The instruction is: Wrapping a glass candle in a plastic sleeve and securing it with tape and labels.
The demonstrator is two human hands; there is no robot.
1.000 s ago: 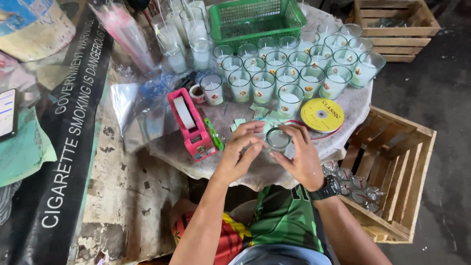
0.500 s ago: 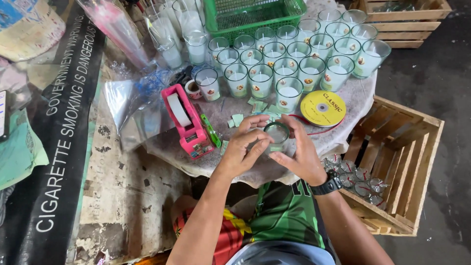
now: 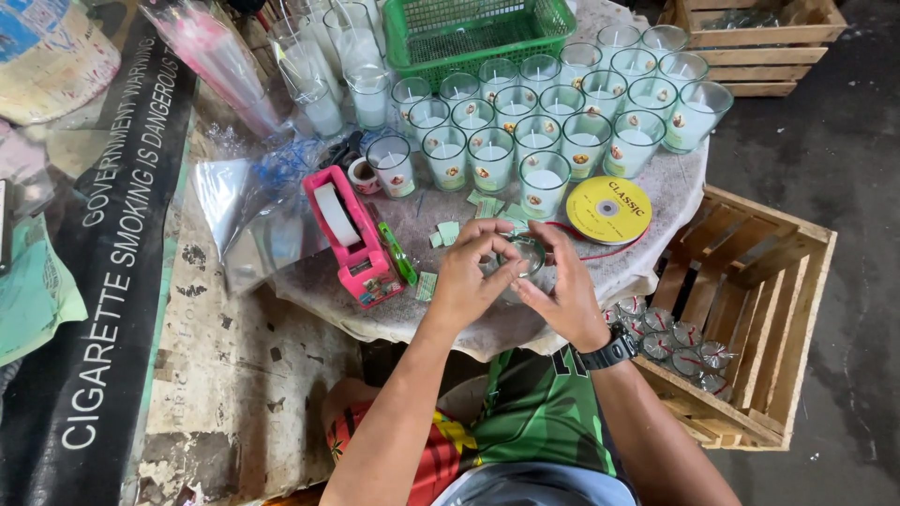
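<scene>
Hands cupped around one small glass at the near edge of the desk

Plastic sleeves (image 3: 211, 56) and a heap of clear bags (image 3: 248, 201) lie far to the left of the left hand, out of the way. Just left of that hand stands a pink tape dispenser (image 3: 352, 239), close enough for a short reach. The left hand (image 3: 469, 276) and the right hand (image 3: 558, 295) meet over the desk (image 3: 412, 314), both grasping a small clear glass (image 3: 527, 255); fingers curl round its rim from either side, which steadies it. Beyond the hands, filled glass candles (image 3: 544, 178) stand in tidy rows before a green basket (image 3: 478, 33). A yellow spool (image 3: 609, 208) lies just beyond the right hand. Right of it, a wooden crate (image 3: 750, 309) holds empty glasses (image 3: 680, 337).
</scene>
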